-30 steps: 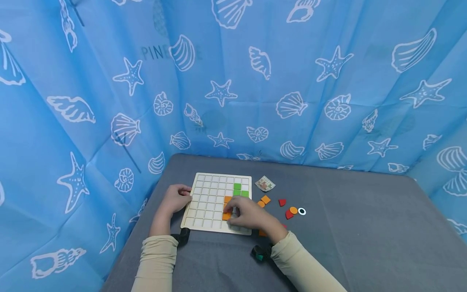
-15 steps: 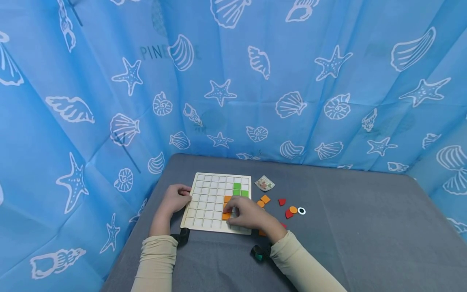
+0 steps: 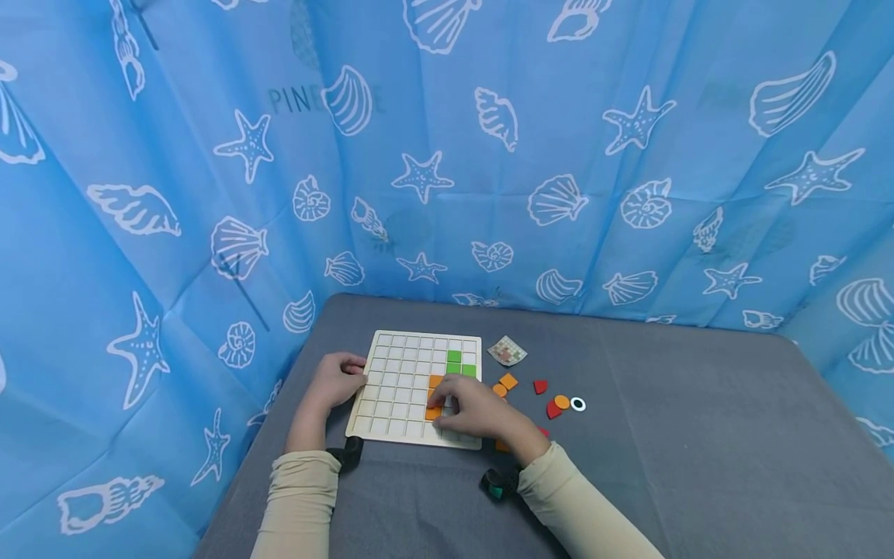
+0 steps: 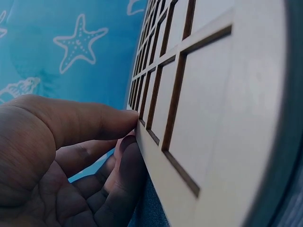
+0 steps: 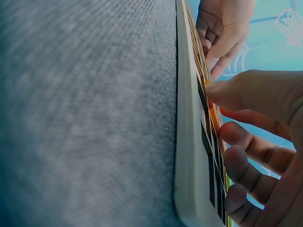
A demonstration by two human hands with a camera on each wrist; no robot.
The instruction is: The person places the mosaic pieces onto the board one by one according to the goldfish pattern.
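A pale wooden grid board [image 3: 393,394] lies on the table. My left hand [image 3: 338,380] holds its left edge; in the left wrist view the thumb [image 4: 111,122] meets the rim, with curled fingers beneath. Over the right part of the board, my right hand [image 3: 476,405] pinches an orange square tile [image 3: 433,414] between thumb and fingertips, low in a column of orange tiles. The hand partly covers that column. Green square tiles [image 3: 454,356] sit in cells farther back. The right wrist view shows the right thumb [image 5: 236,90] against the orange tile's edge.
Right of the board lie loose orange tiles [image 3: 508,381], red pieces [image 3: 541,387], an orange disc [image 3: 562,402] and a white ring-shaped piece with a dark centre [image 3: 577,404]. A small patterned card [image 3: 507,352] lies behind them. A blue shell-print curtain [image 3: 447,202] surrounds the grey table [image 3: 663,435].
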